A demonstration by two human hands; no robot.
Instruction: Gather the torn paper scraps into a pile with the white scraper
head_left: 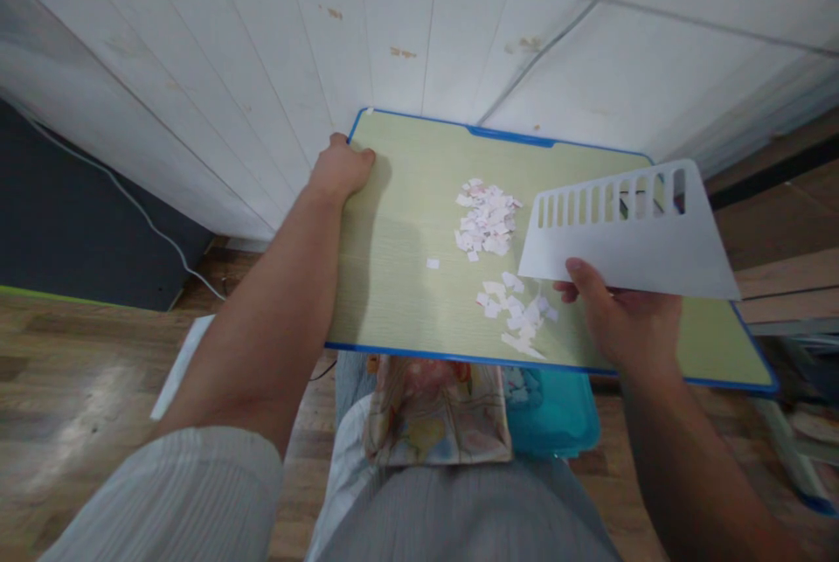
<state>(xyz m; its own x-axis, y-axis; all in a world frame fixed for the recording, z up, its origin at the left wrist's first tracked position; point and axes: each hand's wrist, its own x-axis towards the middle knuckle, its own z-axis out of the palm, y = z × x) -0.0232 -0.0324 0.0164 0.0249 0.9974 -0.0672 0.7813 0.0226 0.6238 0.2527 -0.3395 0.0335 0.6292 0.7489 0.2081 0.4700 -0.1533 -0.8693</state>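
My left hand (341,167) is closed around the left edge of a small table (406,169) with a pale yellow-green top and blue rim. In my right hand (626,317) is a flat white plastic panel (629,247) with a row of slots along its far side, held tilted over the table's right half. Left of the panel lies a pile of small white paper scraps (486,219). Nearer to me is a looser cluster of paper pieces (517,310), beside the right fingertips. One single paper scrap (433,264) lies apart to the left.
Below the near edge hangs a patterned fabric bag (439,422), with a turquoise plastic container (557,413) beside it holding pale bits. A white plank wall (393,20) stands behind the table. A dark panel (79,212) is at left, over wooden flooring (79,378).
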